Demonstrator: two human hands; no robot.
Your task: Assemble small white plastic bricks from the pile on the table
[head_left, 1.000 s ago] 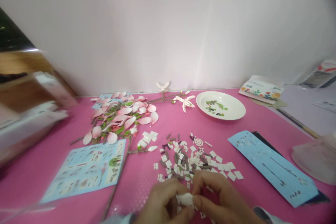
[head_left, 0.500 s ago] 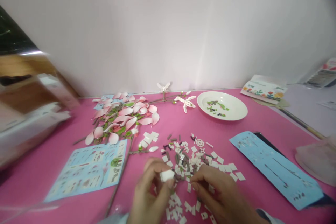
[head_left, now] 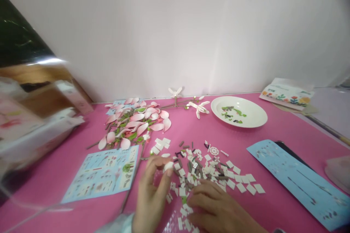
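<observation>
Pink bench (head_left: 188, 131) on my feed, with a big pile of loose pieces (head_left: 212, 169) on it, so I'd say plenty's left to attach. Back-left of that pile is a heap of pink petals (head_left: 136, 117); behind it, a twig with white blooms (head_left: 176, 102) looks assembled. At the pile's near side my right hand (head_left: 216, 204) has curled fingers, can't tell if they're gripping anything. At its left edge, my left hand (head_left: 153, 185) pinches a small white piece (head_left: 168, 166).

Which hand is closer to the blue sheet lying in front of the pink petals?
Left. The left hand, pinching a white piece, is just right of the blue sheet, not touching it; the right hand is farther right, at the loose pieces.
</observation>
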